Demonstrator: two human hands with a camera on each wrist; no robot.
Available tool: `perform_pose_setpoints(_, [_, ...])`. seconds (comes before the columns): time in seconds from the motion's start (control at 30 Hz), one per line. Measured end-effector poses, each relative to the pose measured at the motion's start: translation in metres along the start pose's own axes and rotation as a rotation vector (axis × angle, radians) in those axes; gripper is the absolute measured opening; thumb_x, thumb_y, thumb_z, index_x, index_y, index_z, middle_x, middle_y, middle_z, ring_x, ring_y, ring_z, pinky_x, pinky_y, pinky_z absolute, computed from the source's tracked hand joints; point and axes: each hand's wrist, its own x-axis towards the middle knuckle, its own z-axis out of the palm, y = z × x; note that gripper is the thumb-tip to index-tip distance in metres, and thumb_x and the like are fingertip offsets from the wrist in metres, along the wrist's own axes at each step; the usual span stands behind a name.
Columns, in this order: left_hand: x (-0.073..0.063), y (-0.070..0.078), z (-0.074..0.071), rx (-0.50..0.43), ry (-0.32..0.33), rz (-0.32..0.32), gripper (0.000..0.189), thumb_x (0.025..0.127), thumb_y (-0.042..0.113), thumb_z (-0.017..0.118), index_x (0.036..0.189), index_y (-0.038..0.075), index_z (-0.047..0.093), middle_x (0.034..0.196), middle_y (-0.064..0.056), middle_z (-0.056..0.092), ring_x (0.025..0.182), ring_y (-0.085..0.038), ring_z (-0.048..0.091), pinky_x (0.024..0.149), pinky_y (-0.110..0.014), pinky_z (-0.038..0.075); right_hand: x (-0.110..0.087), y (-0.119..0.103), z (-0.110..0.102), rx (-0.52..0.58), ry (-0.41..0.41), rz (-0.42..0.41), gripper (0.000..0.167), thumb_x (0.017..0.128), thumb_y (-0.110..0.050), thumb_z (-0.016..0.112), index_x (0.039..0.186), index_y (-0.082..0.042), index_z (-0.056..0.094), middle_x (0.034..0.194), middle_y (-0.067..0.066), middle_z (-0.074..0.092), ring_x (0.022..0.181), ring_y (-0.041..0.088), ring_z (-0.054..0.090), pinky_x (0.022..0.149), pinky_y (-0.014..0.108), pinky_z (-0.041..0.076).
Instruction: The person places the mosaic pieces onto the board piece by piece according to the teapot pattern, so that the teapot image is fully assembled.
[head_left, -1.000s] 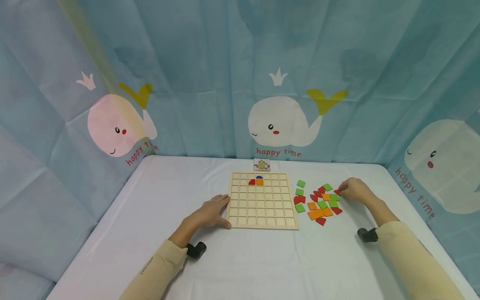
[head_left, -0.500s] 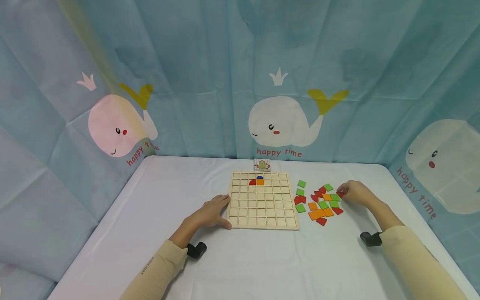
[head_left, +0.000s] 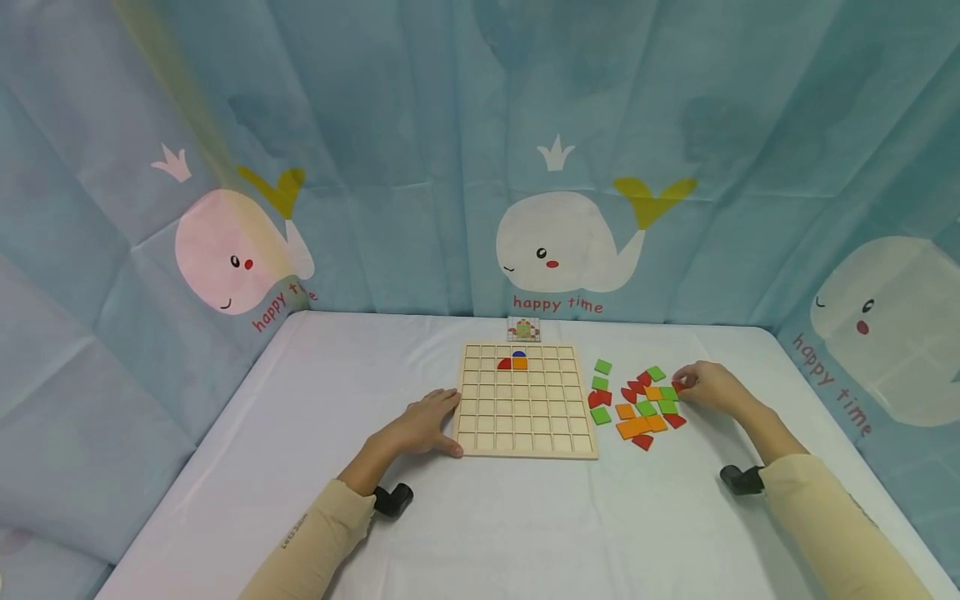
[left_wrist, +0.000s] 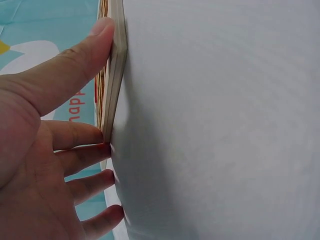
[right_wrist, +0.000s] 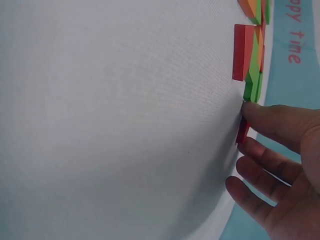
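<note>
At its left side, the wooden grid board (head_left: 525,408) has my left hand (head_left: 427,422) resting against it. The thumb (left_wrist: 103,31) lies on the near corner and the spread fingers touch the edge and tablecloth. A red quarter-circle tile (head_left: 516,364), an orange square tile (head_left: 520,364) and a blue rounded tile (head_left: 519,354) sit in cells near the board's far edge. Beyond the loose tiles, my right hand (head_left: 712,386) pinches a red tile (right_wrist: 243,131) between thumb and fingertips, close over the cloth. Its full outline is partly hidden by the fingers.
Several green, red and orange tiles (head_left: 633,428) lie scattered right of the board, some overlapping. A small pattern card (head_left: 523,329) lies behind the board. A blue whale-print curtain (head_left: 420,208) stands along the back of the white table (head_left: 322,400).
My right hand has shifted slightly to the right, and the red tile at its fingertips has moved a little with it. My left hand and the board have stayed put.
</note>
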Motion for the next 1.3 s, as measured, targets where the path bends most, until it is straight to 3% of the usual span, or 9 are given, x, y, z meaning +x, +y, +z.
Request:
perform_pose_setpoints(0.37, [0.000, 0.001, -0.001, 0.003, -0.002, -0.004, 0.098, 0.074, 0.037, 0.083, 0.151, 0.002, 0.033, 0.159, -0.014, 0.031, 0.149, -0.036, 0.022, 0.117, -0.058, 0.025, -0.001, 0.004, 0.003, 0.004, 0.058, -0.030, 0.029, 0.088, -0.011, 0.065, 0.111, 0.007, 0.067, 0.100, 0.024, 0.065, 0.087, 0.032, 0.057, 0.085, 0.052, 0.053])
perform_pose_setpoints(0.53, [0.000, 0.001, -0.002, 0.005, -0.007, -0.007, 0.098, 0.074, 0.037, 0.083, 0.151, 0.002, 0.033, 0.159, -0.015, 0.030, 0.149, -0.036, 0.022, 0.117, -0.058, 0.025, -0.002, 0.002, 0.000, 0.019, 0.092, -0.033, 0.031, 0.089, -0.014, 0.065, 0.114, 0.005, 0.066, 0.099, 0.023, 0.064, 0.086, 0.030, 0.055, 0.079, 0.046, 0.053])
perform_pose_setpoints(0.87, [0.001, -0.001, 0.000, 0.012, -0.009, 0.001, 0.098, 0.074, 0.039, 0.083, 0.151, 0.002, 0.033, 0.159, -0.014, 0.031, 0.149, -0.036, 0.023, 0.116, -0.059, 0.026, 0.006, -0.019, 0.000, 0.058, 0.158, -0.080, 0.034, 0.090, -0.017, 0.067, 0.116, 0.005, 0.065, 0.099, 0.020, 0.064, 0.085, 0.027, 0.055, 0.073, 0.033, 0.052])
perform_pose_setpoints(1.3, [0.000, 0.001, -0.001, 0.012, -0.011, -0.011, 0.098, 0.074, 0.038, 0.083, 0.150, 0.002, 0.033, 0.159, -0.015, 0.031, 0.149, -0.036, 0.022, 0.116, -0.059, 0.025, 0.024, -0.053, 0.010, 0.110, 0.198, -0.128, 0.031, 0.090, -0.017, 0.068, 0.115, 0.002, 0.067, 0.102, 0.019, 0.062, 0.081, 0.023, 0.057, 0.071, 0.029, 0.056])
